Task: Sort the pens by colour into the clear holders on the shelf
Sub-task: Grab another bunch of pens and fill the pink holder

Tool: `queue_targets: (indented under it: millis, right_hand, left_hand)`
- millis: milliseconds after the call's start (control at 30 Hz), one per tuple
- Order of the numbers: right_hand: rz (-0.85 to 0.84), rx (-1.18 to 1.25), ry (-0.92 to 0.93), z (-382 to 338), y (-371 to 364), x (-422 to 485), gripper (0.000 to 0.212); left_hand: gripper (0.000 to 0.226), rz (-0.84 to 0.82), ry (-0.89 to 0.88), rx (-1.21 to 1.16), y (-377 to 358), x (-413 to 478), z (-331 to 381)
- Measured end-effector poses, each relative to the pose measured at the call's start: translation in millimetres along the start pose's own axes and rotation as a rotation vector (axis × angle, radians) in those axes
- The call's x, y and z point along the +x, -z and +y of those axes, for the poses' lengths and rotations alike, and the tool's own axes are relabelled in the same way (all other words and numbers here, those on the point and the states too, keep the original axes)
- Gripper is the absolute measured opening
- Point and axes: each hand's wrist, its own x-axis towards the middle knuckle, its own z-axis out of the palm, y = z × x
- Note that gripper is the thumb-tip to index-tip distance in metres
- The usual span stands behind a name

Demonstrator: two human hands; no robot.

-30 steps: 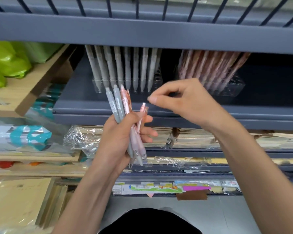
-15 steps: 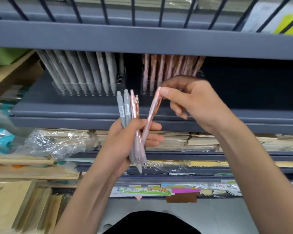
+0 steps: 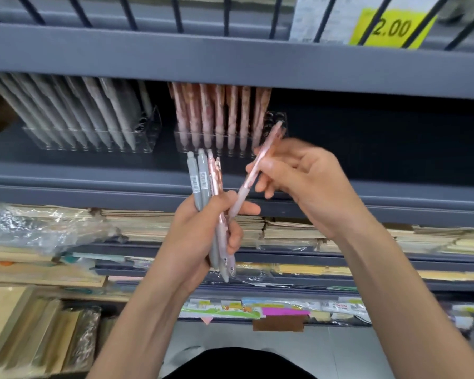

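Observation:
My left hand grips a bundle of pens, two grey and two pink, held upright in front of the shelf. My right hand pinches a single pink pen, tilted with its top toward the upper right, its tip still near my left thumb. On the grey shelf behind stand two clear holders: the left holder holds several grey pens, the right holder holds several pink pens. The pink pen's top end is just in front of the right holder's right end.
The shelf above overhangs the holders and hides the pens' tops; a yellow price tag hangs on it. Lower shelves hold stacked notebooks, a plastic bag and wooden boxes at lower left.
My right hand has taken one pink pen out of the bundle and moved it right and up toward the pink holder. The view has shifted right.

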Motion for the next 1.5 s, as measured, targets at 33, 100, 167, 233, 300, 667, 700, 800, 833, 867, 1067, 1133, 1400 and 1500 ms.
queue_targets:
  millis: [33,100,167,233,300,667,700,800,833,867,1067,1133,1400,1500]
  right_hand:
    - [0.032,0.034,0.009,0.0,3.9,0.8,0.005]
    - [0.158,0.117,0.057,-0.7,12.6,4.0,0.005]
    - [0.341,0.173,0.140,-1.7,22.0,9.3,0.005]
    - [0.484,0.203,0.233,-1.7,31.2,16.0,0.005]
    - [0.564,0.188,0.326,0.0,38.6,24.1,0.013]
    - [0.523,-0.586,0.213,0.7,34.7,79.7,0.021]
    - [0.508,-0.722,0.186,1.4,34.7,82.5,0.023]
    - [0.476,-0.891,0.243,-0.1,30.6,85.9,0.031]
    - [0.458,-0.909,0.275,-0.6,28.1,86.7,0.032]
    - [0.455,-0.916,0.301,-1.4,25.7,86.1,0.031]
    - [0.620,-0.709,0.368,-13.6,19.6,77.2,0.053]
    - [0.616,-0.687,0.372,-14.4,22.9,76.4,0.066]
    - [0.538,-0.845,0.295,-1.7,19.7,86.7,0.026]
    - [0.446,-0.963,0.231,2.2,21.1,90.9,0.023]
  left_hand:
    - [0.027,0.002,-0.006,-0.020,-4.0,0.1,-1.9]
    - [0.028,0.007,-0.022,-0.072,-10.1,0.3,-5.4]
    - [0.033,0.028,-0.041,-0.078,-11.9,-0.5,-7.6]
    - [0.036,0.054,-0.057,-0.063,-11.9,-1.9,-8.4]
    - [0.041,0.086,-0.077,-0.078,-12.3,-3.1,-7.6]
    - [0.045,0.247,-0.040,-0.111,-4.9,-11.5,-3.9]
    - [0.041,0.259,-0.037,-0.101,-3.0,-10.9,-4.0]
    - [0.022,0.294,-0.038,-0.072,1.0,-9.3,-4.4]
    - [0.018,0.297,-0.039,-0.072,1.9,-8.8,-4.5]
    - [0.015,0.296,-0.038,-0.073,3.3,-8.6,-4.8]
    - [0.012,0.272,-0.041,-0.047,13.0,-7.7,-0.1]
    - [0.018,0.248,-0.053,-0.034,16.9,-7.1,1.4]
    - [0.024,0.137,-0.127,0.044,25.4,-6.6,8.3]
    - [0.038,0.147,-0.125,0.091,27.2,-7.6,11.7]
